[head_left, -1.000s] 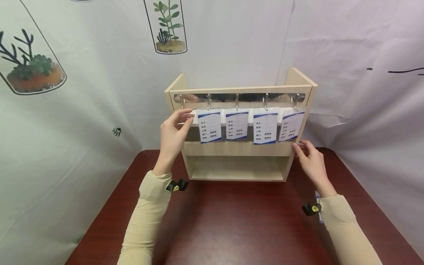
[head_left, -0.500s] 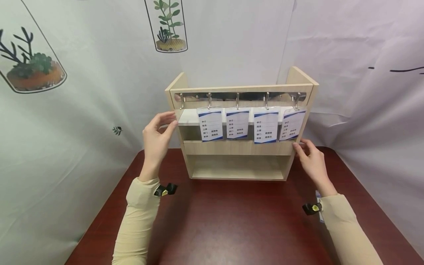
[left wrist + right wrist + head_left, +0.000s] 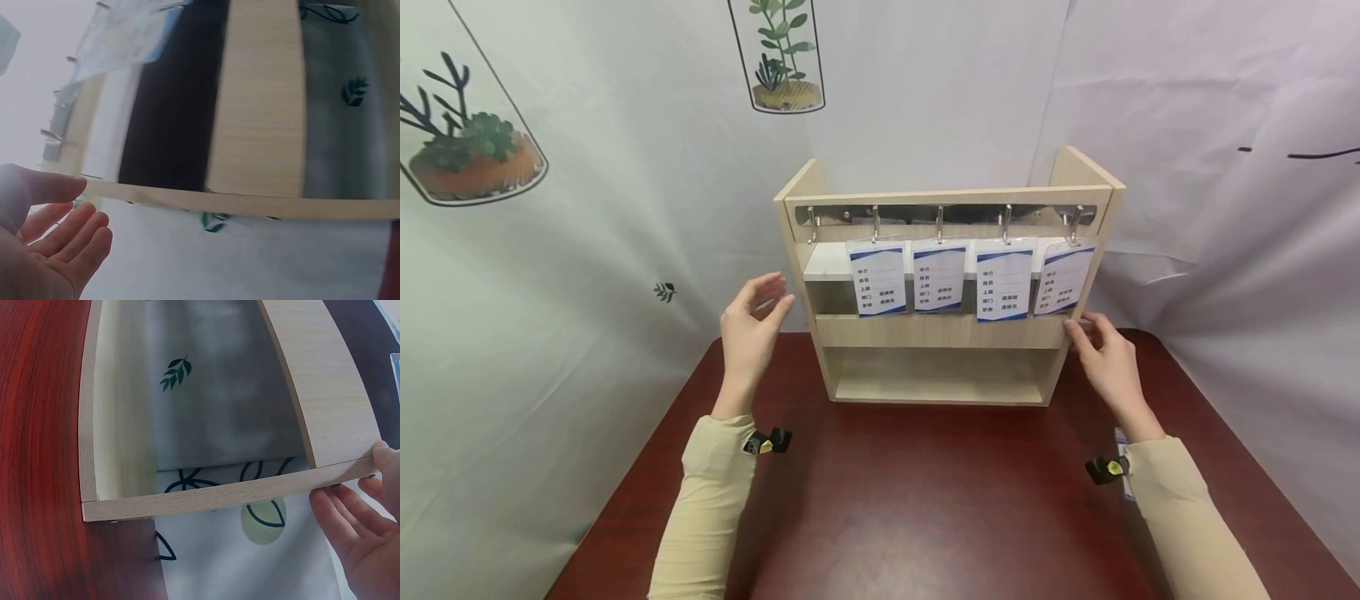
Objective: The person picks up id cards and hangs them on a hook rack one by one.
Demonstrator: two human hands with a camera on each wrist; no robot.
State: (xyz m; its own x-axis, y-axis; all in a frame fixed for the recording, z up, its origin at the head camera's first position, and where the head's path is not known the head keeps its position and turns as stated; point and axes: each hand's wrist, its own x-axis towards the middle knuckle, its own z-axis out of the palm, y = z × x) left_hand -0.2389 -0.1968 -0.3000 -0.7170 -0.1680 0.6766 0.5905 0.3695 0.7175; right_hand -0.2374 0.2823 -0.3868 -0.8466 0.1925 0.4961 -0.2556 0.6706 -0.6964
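A light wooden shelf unit point(image 3: 940, 333) stands on the table, with a metal hook rail point(image 3: 917, 212) across its top front. Four of its hooks carry a plastic-sleeved name badge each: the left one point(image 3: 878, 283), a second point(image 3: 939, 279), a third point(image 3: 1004, 283) and a tilted one point(image 3: 1063, 282) at the right. The leftmost hook point(image 3: 812, 227) bears nothing. My left hand point(image 3: 751, 329) is just left of the unit, fingers loosely bent and holding nothing. My right hand point(image 3: 1105, 358) grips the unit's right side panel point(image 3: 250, 490), thumb in front and fingers behind.
Partly hidden under my right forearm, another badge point(image 3: 1124, 483) lies on the dark red table point(image 3: 910, 492). Behind the unit hangs a pale cloth point(image 3: 932, 100) printed with plants. The unit has an open lower compartment point(image 3: 936, 375).
My left hand has drawn away from the leftmost badge, out to the left and slightly down, past the unit's side. The right hand keeps its place on the panel.
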